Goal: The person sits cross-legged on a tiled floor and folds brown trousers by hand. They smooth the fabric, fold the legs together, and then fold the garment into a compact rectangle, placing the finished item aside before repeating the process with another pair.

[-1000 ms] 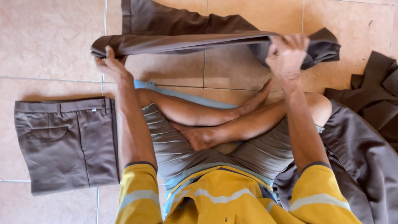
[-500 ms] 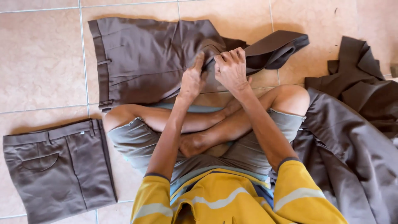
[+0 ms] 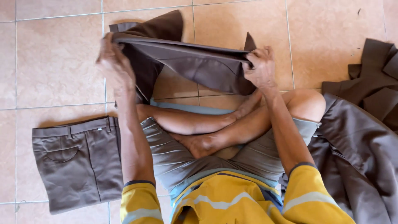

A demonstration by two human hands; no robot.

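I am seeing the brown trousers (image 3: 195, 62) hanging above the tile floor (image 3: 54, 62), long axis running left to right beyond my crossed legs (image 3: 207, 124). The left hand (image 3: 114, 62) and right hand (image 3: 260, 68) are pinching its top edge, fingers curled closed. Folded shorts (image 3: 76, 161) are lying left of my legs.
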